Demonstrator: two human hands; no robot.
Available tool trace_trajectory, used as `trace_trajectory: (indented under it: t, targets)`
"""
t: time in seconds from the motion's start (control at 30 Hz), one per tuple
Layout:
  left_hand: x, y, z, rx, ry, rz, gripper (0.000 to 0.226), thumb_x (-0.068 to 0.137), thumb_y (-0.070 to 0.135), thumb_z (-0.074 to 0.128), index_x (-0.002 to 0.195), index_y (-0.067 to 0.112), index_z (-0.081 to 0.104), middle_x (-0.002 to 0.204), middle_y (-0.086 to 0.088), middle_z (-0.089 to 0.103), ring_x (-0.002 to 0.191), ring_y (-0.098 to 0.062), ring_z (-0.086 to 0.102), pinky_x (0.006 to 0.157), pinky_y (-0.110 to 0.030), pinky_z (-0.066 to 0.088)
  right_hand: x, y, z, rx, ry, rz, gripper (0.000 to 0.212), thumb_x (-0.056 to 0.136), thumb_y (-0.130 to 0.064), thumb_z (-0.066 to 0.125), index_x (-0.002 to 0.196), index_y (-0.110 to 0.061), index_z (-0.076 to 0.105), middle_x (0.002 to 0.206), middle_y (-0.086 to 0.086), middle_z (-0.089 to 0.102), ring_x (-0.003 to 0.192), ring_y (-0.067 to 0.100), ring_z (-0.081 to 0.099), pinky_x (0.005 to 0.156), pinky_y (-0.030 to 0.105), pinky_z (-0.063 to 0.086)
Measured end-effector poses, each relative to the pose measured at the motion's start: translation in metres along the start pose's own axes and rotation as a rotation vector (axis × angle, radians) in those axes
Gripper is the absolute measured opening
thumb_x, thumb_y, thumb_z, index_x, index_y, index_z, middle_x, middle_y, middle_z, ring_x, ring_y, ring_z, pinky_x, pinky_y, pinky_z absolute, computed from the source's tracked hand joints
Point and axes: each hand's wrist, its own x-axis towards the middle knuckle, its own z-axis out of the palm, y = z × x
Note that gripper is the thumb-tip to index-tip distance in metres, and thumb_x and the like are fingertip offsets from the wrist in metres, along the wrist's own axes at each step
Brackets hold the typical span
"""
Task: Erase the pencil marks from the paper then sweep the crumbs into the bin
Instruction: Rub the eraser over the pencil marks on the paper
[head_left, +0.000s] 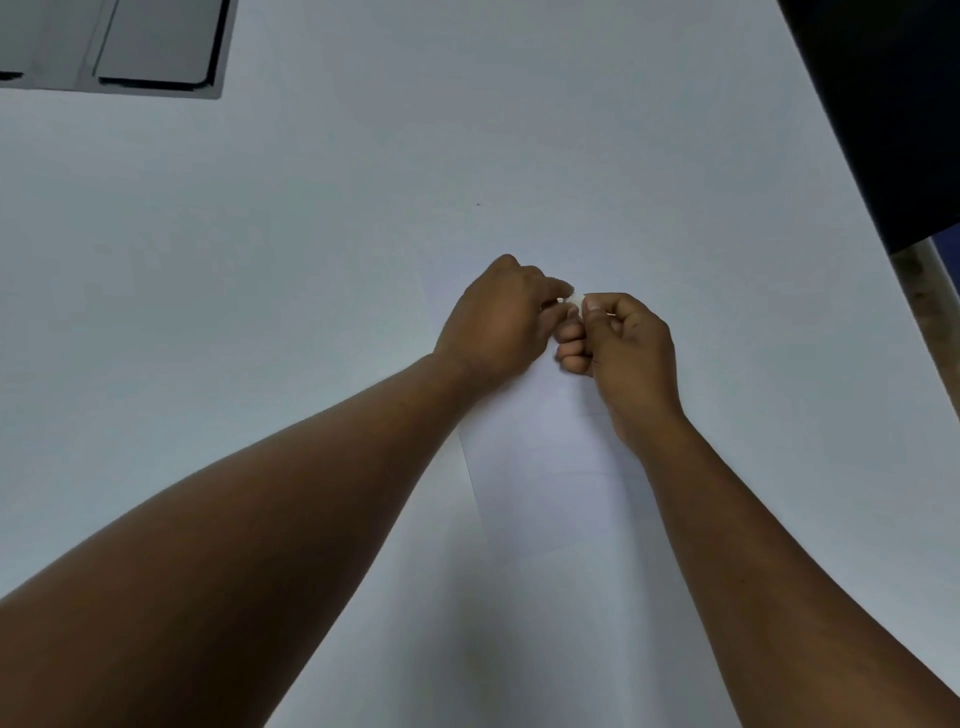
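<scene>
A white sheet of paper (540, 483) lies on the pale table (260, 260), running from under my hands toward me, with faint pencil lines on it. My left hand (498, 322) and my right hand (623, 348) meet above the paper's far end. Between their fingertips sits a small white eraser (574, 299), pinched from both sides. The rest of the eraser is hidden by my fingers. No bin is in view, and I cannot make out crumbs.
A grey recessed panel with two lids (150, 47) is set into the table at the far left. The table's right edge (852, 218) runs diagonally, with a dark object (893, 104) and floor beyond it.
</scene>
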Motion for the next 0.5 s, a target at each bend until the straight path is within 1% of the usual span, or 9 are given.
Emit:
trace_trajectory:
  t: [0.07,0.13,0.17,0.23,0.3,0.37,0.43,0.5]
  targets:
    - [0.003,0.000,0.002,-0.029,0.043,-0.007,0.023,0.100,0.023,0.061,0.095,0.009,0.078,0.082,-0.006,0.074,0.081,-0.023,0.062,0.074,-0.033,0.047,0.001,0.001,-0.001,0.011,0.006,0.012,0.019,0.101,-0.020,0.051,0.100,-0.007,0.065,0.080,0.014,0.070,0.061,0.018,0.061,0.066,0.032,0.058]
    - [0.003,0.000,0.000,-0.061,0.047,-0.046,0.020,0.099,0.022,0.062,0.094,0.012,0.080,0.086,-0.002,0.076,0.078,-0.016,0.061,0.071,-0.019,0.045,0.002,0.001,0.000,0.016,0.008,0.015,0.018,0.101,-0.020,0.052,0.099,-0.009,0.066,0.079,0.014,0.070,0.061,0.018,0.061,0.067,0.032,0.058]
    - [0.003,-0.001,-0.001,-0.059,0.044,-0.049,0.020,0.099,0.022,0.063,0.096,0.013,0.080,0.089,0.000,0.077,0.080,-0.014,0.060,0.072,-0.018,0.044,0.002,0.001,0.000,0.021,0.011,0.015,0.017,0.101,-0.020,0.053,0.098,-0.010,0.066,0.078,0.013,0.070,0.060,0.018,0.061,0.067,0.032,0.058]
    - [0.003,-0.003,-0.003,-0.004,0.035,-0.013,0.020,0.101,0.023,0.062,0.100,0.013,0.079,0.093,0.000,0.077,0.085,-0.012,0.055,0.075,-0.026,0.043,0.001,0.001,0.001,0.031,0.022,0.015,0.016,0.100,-0.019,0.053,0.095,-0.013,0.067,0.076,0.011,0.070,0.060,0.017,0.061,0.066,0.031,0.058]
    - [0.003,-0.005,-0.007,0.051,0.039,0.013,0.020,0.102,0.023,0.060,0.104,0.012,0.077,0.094,-0.002,0.074,0.090,-0.014,0.048,0.077,-0.028,0.038,0.001,0.000,0.002,0.044,0.035,0.015,0.016,0.100,-0.018,0.053,0.094,-0.014,0.067,0.075,0.010,0.069,0.060,0.018,0.061,0.065,0.031,0.058]
    - [0.002,-0.009,-0.011,0.055,0.051,0.004,0.020,0.103,0.020,0.058,0.111,0.012,0.074,0.099,-0.004,0.073,0.097,-0.020,0.050,0.080,-0.030,0.039,0.000,0.000,0.002,0.050,0.042,0.018,0.016,0.100,-0.017,0.052,0.094,-0.013,0.066,0.075,0.010,0.067,0.059,0.018,0.061,0.063,0.031,0.057]
    - [0.000,-0.014,-0.015,0.072,0.035,0.007,0.025,0.102,0.020,0.059,0.123,0.013,0.070,0.111,-0.004,0.072,0.108,-0.025,0.053,0.083,-0.027,0.036,0.000,0.000,0.001,0.050,0.041,0.016,0.016,0.100,-0.016,0.052,0.094,-0.013,0.066,0.075,0.010,0.067,0.059,0.018,0.061,0.061,0.030,0.055]
    - [-0.003,-0.017,-0.016,0.105,0.010,0.045,0.030,0.101,0.021,0.060,0.130,0.013,0.068,0.120,-0.005,0.071,0.114,-0.028,0.053,0.086,-0.025,0.033,-0.001,0.000,0.001,0.058,0.039,0.013,0.016,0.100,-0.015,0.052,0.092,-0.014,0.066,0.074,0.009,0.066,0.058,0.018,0.060,0.061,0.029,0.054]
